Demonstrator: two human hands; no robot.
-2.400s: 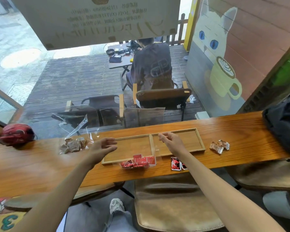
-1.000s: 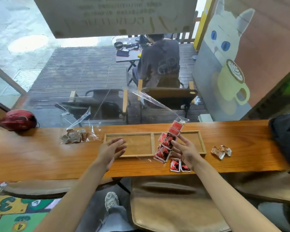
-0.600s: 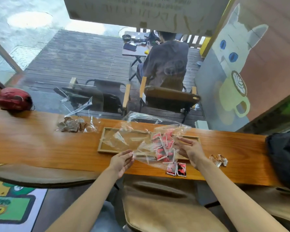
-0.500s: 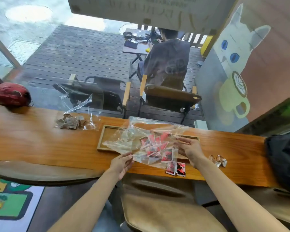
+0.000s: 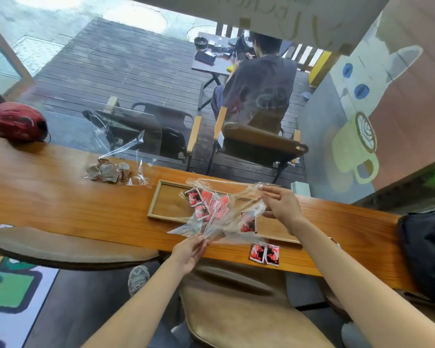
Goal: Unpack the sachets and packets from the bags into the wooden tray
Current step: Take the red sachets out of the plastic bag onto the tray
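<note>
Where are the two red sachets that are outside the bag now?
In the head view, the two red sachets lie side by side on the counter's near edge, just in front of the wooden tray's right end, below the right hand.

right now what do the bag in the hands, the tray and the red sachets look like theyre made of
Bag: thin clear plastic film, glossy; it crinkles, and the tray shows through it.
Wooden tray: light wood with a smooth matte finish, grain visible, raised rim.
Red sachets: probably printed foil or plastic laminate, slightly shiny with crimped-looking edges; too small to be sure.
</note>
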